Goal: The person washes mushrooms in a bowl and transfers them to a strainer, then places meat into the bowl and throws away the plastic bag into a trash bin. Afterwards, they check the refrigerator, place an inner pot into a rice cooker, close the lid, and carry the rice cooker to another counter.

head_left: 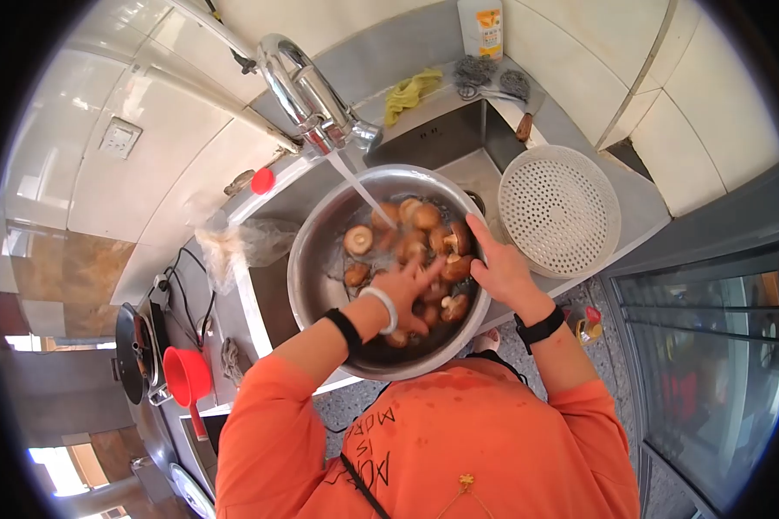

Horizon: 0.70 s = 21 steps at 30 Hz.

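Note:
A large metal basin (307, 298) rests over the sink, with several brown mushrooms (357, 240) in water. Water runs into it from the chrome faucet (307, 95). My left hand (404, 298) is inside the basin among the mushrooms, its fingers spread, a pale bangle on the wrist; some fingertips are blurred by water. At the basin's right rim is my right hand (499, 264), thumb and index finger apart, the index finger along the rim beside a mushroom (457, 238). Its other fingers are hidden.
A white perforated colander (560, 210) lies right of the basin. Behind are a yellow-green cloth (411, 93), scouring pads (474, 71) and a bottle (482, 30). At the left are a plastic bag (251, 242), a red ladle (188, 377) and a dark pan (132, 353).

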Motion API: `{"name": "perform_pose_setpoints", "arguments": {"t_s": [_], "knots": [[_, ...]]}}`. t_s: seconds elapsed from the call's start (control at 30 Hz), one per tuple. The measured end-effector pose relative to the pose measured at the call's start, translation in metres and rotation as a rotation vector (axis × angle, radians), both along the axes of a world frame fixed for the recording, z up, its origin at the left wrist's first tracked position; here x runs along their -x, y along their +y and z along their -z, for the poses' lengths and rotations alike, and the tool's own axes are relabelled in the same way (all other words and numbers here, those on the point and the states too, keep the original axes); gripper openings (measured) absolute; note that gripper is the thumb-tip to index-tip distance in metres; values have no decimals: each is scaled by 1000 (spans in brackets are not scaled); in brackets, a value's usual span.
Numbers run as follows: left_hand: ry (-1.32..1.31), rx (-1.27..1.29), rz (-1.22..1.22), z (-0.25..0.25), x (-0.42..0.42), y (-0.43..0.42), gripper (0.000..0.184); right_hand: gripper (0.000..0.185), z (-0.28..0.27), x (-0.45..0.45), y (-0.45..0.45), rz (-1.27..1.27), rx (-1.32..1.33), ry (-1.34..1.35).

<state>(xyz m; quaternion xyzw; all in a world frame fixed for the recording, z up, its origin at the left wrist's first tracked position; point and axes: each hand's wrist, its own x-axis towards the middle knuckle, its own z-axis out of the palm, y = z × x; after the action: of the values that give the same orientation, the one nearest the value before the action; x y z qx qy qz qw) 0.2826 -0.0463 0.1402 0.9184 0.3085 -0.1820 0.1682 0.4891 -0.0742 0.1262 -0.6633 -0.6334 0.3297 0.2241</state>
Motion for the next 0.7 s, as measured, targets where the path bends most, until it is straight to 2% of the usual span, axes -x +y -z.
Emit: {"name": "perform_pose_setpoints", "arguments": {"t_s": [0.07,0.1,0.17,0.2,0.27,0.3,0.33,0.4,0.47,0.5,0.57,0.6,0.67,0.7], "knots": [[-64,50,-424,35,8,30,77,64,3,-1,1,-6,-35,4],[-63,46,-416,54,18,43,77,62,5,-2,0,-13,-56,5],[51,293,-636,82,37,68,72,60,5,-4,-1,-11,-59,30],[147,330,-548,34,27,65,72,58,5,-3,-1,-22,-60,59],[27,1,-612,2,29,35,71,55,4,0,-3,-5,-29,75],[32,2,-611,-4,31,19,71,54,5,0,-3,-8,-51,76],[1,7,-316,-9,33,3,72,52,5,0,-1,-11,-78,74],[187,3,134,-12,21,-16,80,51,5,1,1,-19,-89,66],[106,155,-11,10,17,4,76,50,8,3,-1,-28,-98,56],[102,150,-11,25,19,17,76,49,11,3,-1,-22,-114,72],[90,110,-338,47,18,49,74,49,12,-1,1,-2,-140,79],[87,107,-331,32,10,61,74,47,12,-1,0,3,-142,95],[328,138,-345,-10,-4,73,71,45,12,1,-2,8,-133,120],[331,141,-344,-14,-9,75,71,43,9,2,-2,9,-130,113]]}}
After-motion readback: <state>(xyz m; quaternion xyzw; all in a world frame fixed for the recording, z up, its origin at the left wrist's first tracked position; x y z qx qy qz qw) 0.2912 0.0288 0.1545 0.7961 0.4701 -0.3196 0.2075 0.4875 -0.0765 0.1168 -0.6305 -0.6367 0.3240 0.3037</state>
